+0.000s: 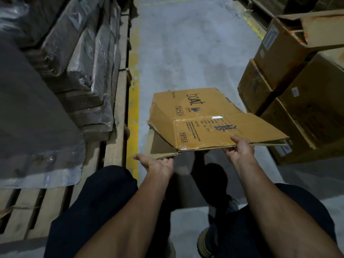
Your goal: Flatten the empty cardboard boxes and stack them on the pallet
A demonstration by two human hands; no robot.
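We hold the flattened cardboard box out in front of us by its near edge, above the concrete floor of the aisle, so it hangs roughly level and clear of the ground while we carry it. Our right hand grips that edge with the thumb on top and the fingers curled beneath, which bears most of the weight. Our left hand is at the lower left flap; the thumb sticks out and the fingers seem curled onto the flap's edge, likely to keep that loose corner from drooping. The box is not wholly flat: its left side is creased and sags. The wooden pallet, with wrapped flat stacks already on it, lies just to our left, so we judge the next move to be a swing left to lay the box there. Stacked brown cartons stand to our right.
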